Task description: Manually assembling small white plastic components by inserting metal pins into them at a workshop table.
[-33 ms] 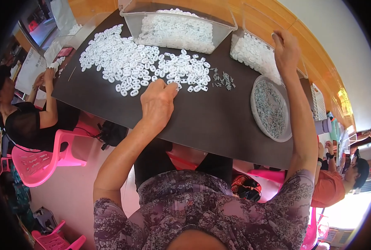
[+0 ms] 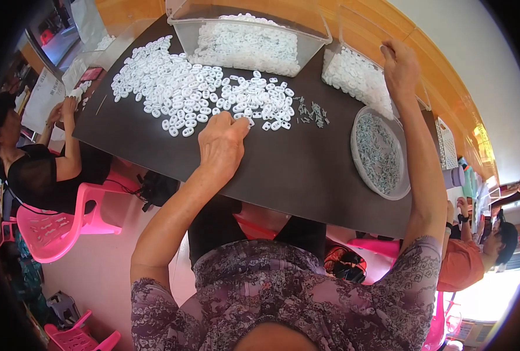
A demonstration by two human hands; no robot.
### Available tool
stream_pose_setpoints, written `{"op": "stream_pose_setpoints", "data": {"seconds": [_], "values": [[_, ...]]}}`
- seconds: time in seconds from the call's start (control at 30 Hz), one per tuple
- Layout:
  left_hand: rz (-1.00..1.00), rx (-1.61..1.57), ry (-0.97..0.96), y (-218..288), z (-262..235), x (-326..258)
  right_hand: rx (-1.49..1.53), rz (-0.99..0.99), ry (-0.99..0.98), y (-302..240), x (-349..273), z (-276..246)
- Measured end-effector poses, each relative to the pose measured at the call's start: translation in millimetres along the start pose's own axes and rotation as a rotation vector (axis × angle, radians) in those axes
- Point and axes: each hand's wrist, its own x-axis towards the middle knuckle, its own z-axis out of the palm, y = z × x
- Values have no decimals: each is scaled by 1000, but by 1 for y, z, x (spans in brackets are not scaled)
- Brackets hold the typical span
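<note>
My left hand (image 2: 222, 143) is closed on the dark table, its fingertips at the near edge of a spread of white oval plastic pieces (image 2: 265, 99) with two holes each. Whatever those fingers grip is hidden. Raised over the clear bin of white pieces (image 2: 356, 76) at the right, my right hand (image 2: 401, 70) has thumb and fingers pinched together; I cannot make out what is between them. A larger heap of the same ovals (image 2: 166, 82) lies to the left. Small metal screws or pins (image 2: 313, 113) are scattered right of the pieces.
A round tub (image 2: 379, 152) full of small metal parts sits under my right forearm. At the back stands a large clear bin (image 2: 242, 50) of white pieces. One person (image 2: 43, 152) works at the left, another (image 2: 470, 257) at the right. Pink chairs (image 2: 67, 222) stand beside the table (image 2: 306, 181).
</note>
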Motion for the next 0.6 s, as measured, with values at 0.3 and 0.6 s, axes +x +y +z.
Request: {"op": "stream_pose_setpoints", "data": {"seconds": [0.3,0.6], "values": [[44,74,-186,0,-6,9,-51,133,-417,26,9,39],[74,46,-190,-4,-8,10,161,38,-160,-48,-22,-6]]}}
